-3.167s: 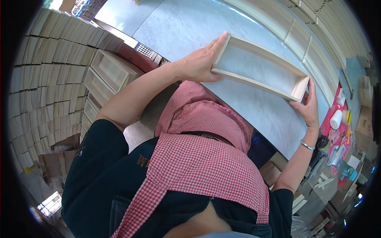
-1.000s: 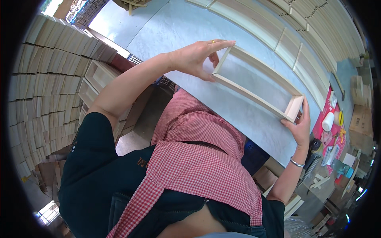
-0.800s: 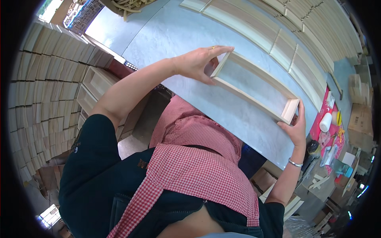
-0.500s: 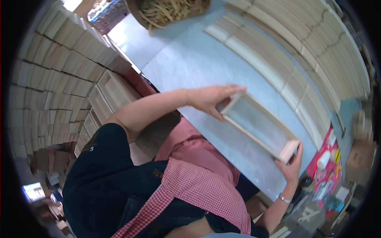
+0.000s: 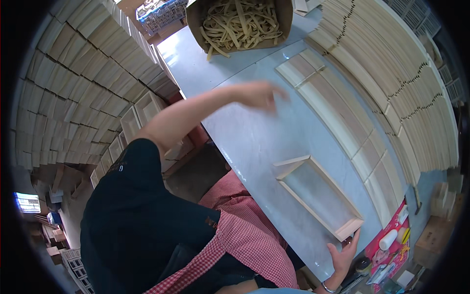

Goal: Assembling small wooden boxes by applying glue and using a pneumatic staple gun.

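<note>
A rectangular wooden frame (image 5: 320, 185) rests on the pale table, its inside showing the tabletop. The short piece at its far-left end (image 5: 293, 165) sits askew, apart from the near long side. At the opposite end, my right hand (image 5: 344, 251) has its fingers against the short end piece, thumb held away. My left hand (image 5: 257, 95) is off the frame, above the table between it and the open carton. Motion smears its fingers, and nothing can be made out in them.
Flat wooden strips (image 5: 338, 108) lie beyond the frame, before tall rows of stacked wooden pieces (image 5: 391, 63). A carton of thin wooden strips (image 5: 240, 24) stands at the far edge. More wood stacks (image 5: 83, 73) rise at left. Small tools and bottles (image 5: 389, 240) lie at right.
My left hand has let go of the frame's far-left end and moved up and left. That end piece now stands askew. The view has shifted, and the frame appears lower in it.
</note>
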The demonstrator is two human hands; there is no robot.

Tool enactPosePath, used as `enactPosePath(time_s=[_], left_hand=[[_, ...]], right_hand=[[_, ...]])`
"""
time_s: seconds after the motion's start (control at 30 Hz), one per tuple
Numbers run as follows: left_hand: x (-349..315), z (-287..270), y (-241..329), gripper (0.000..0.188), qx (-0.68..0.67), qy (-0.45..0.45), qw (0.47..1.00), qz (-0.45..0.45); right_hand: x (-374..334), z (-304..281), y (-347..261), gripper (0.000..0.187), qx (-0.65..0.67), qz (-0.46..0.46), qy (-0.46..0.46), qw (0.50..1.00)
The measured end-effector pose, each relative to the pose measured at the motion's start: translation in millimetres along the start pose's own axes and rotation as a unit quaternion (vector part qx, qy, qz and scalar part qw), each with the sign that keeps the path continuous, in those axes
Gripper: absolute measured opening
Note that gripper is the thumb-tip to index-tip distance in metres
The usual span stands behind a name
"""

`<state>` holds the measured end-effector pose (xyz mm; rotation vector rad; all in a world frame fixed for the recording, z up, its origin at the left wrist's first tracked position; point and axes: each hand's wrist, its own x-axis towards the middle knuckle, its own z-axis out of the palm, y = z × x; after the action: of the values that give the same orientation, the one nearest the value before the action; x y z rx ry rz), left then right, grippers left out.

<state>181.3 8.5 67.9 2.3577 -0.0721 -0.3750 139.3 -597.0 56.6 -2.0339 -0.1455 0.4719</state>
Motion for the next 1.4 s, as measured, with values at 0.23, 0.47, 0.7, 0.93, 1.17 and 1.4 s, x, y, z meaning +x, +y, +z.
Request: enactPosePath(time_s=[0.23,0.47,0.7,0.93,1.17,1.4], left_hand=[[54.7,-57.2,-109.6,0.028,0.221,0.370,0.867,-0.250],[20.3,-26.1,-82.0,0.020,0.239,0.304,0.915,-0.111],[-33.2,-7.2,37.1,0.011,-0.311,0.269,0.908,0.080],[-45.9,51.9,199.6,0.016,-0.248,-0.099,0.943,0.200],[-63.7,76.6,223.0,0.006,-0.180,-0.181,0.932,0.256],[-68.6,77.2,211.2,0.013,-0.196,-0.232,0.932,0.199]], right_hand=[[-15.4,4.0,-6.5,0.112,0.057,-0.005,0.017,0.998],[-49.4,-10.9,-1.5,0.090,0.022,0.000,0.052,0.998],[-39.7,6.4,-44.6,0.044,-0.021,-0.079,0.275,0.958],[6.0,113.4,-152.0,0.066,-0.035,-0.335,0.153,0.929],[-2.2,133.3,-155.7,0.029,0.077,-0.336,0.026,0.938],[-37.9,115.7,-145.7,0.018,0.070,-0.328,-0.142,0.931]])
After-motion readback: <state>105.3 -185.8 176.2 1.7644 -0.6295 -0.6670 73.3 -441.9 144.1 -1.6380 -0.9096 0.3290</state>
